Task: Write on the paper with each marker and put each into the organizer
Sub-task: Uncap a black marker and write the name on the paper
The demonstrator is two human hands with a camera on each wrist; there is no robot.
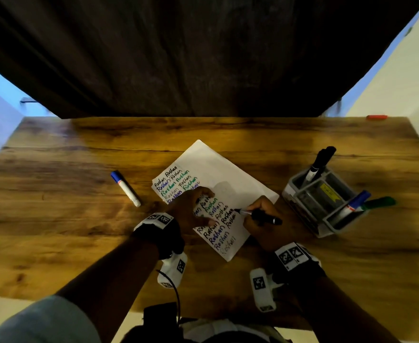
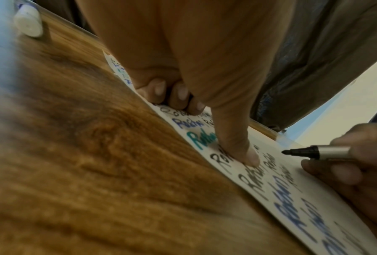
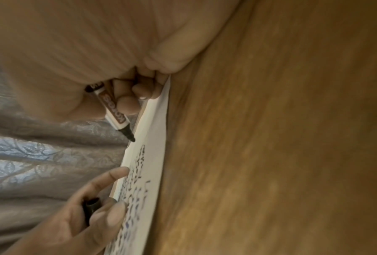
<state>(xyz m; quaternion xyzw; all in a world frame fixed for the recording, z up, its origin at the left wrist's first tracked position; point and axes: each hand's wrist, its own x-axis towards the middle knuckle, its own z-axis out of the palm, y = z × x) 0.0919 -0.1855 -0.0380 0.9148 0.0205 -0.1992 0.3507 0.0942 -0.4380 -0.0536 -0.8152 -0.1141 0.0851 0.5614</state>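
A white paper [image 1: 218, 169] with several lines of black, blue and green writing lies mid-table. My right hand [image 1: 255, 214] grips an uncapped black marker [image 1: 260, 216], its tip at the paper beside the last written line. My left hand [image 1: 198, 206] presses the sheet with thumb [image 2: 244, 151] and index finger, and its curled fingers hold the black cap [image 3: 91, 205]. At the right stands the grey organizer [image 1: 300, 191], holding black markers [image 1: 319, 162], a blue marker [image 1: 357, 203] and a green marker [image 1: 379, 203]. A capped blue marker [image 1: 125, 188] lies on the table left of the paper.
The wooden table [image 1: 55, 231] ends at a dark curtain [image 1: 203, 58] at the back. A small red object [image 1: 376, 117] sits at the far right corner. White walls flank both sides.
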